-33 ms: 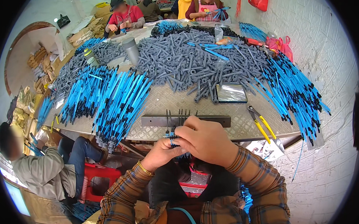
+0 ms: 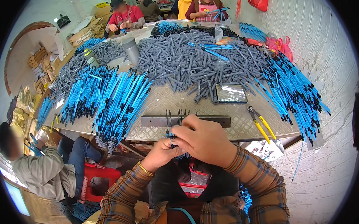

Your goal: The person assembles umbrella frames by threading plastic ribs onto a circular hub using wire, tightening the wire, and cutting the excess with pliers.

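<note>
My left hand is closed around a bundle of thin rods with black tips, some showing blue lower down. Several tips stick up in front of a dark metal bar that lies along the table's near edge. Over the bundle, my right hand has its fingers bent and drawn together. What its fingertips pinch is hidden behind the hand. The lower ends of the rods are mostly covered by both hands.
A large heap of grey plastic pieces covers the table's middle. Blue and black rods lie at left and right. Yellow-handled pliers and a flat shiny-topped box rest nearby. A seated co-worker is at left.
The fingers of my right hand have shifted slightly left over the bundle. My left hand stays in place.
</note>
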The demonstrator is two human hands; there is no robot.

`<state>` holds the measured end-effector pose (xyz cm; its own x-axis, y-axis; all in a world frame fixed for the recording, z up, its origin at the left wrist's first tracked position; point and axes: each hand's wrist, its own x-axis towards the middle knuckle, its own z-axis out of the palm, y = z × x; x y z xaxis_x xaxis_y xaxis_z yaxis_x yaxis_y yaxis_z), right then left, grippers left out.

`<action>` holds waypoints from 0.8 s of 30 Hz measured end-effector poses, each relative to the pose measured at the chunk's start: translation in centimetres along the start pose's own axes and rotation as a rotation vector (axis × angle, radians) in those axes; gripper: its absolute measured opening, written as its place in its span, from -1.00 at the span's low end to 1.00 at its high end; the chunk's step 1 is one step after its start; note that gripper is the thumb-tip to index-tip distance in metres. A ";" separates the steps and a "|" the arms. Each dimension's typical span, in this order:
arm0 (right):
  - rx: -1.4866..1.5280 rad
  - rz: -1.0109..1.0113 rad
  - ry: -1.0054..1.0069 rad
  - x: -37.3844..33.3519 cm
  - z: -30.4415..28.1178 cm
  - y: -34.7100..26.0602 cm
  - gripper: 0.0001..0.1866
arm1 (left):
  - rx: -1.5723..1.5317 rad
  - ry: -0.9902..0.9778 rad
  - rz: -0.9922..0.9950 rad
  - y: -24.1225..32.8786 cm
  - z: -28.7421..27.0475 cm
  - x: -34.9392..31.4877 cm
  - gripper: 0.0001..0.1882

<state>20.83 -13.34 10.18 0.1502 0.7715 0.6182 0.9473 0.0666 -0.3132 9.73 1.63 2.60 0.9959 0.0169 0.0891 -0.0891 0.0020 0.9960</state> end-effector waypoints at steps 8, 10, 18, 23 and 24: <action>-0.031 -0.067 0.059 0.5 1.4 -0.2 -0.88 | 0.038 0.129 0.029 -0.9 0.7 0.0 -0.86; -0.038 -0.059 0.057 0.5 1.3 -0.1 -0.88 | 0.071 0.138 0.019 -1.0 0.7 0.1 -0.86; -0.081 -0.082 0.173 1.3 -1.2 1.0 -0.88 | -0.080 0.164 -0.042 0.8 1.2 0.5 -0.83; -0.162 0.359 0.202 0.2 -3.2 12.3 -0.86 | -0.163 0.104 -0.145 1.6 1.1 1.1 -0.81; -0.240 0.437 0.091 -0.8 -3.3 15.9 -0.85 | -0.165 0.112 -0.142 1.7 1.1 1.2 -0.81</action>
<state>36.66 -14.97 7.09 0.5608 0.6361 0.5300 0.8274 -0.4059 -0.3882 10.78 0.55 4.39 0.9913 0.1158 -0.0623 0.0414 0.1753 0.9836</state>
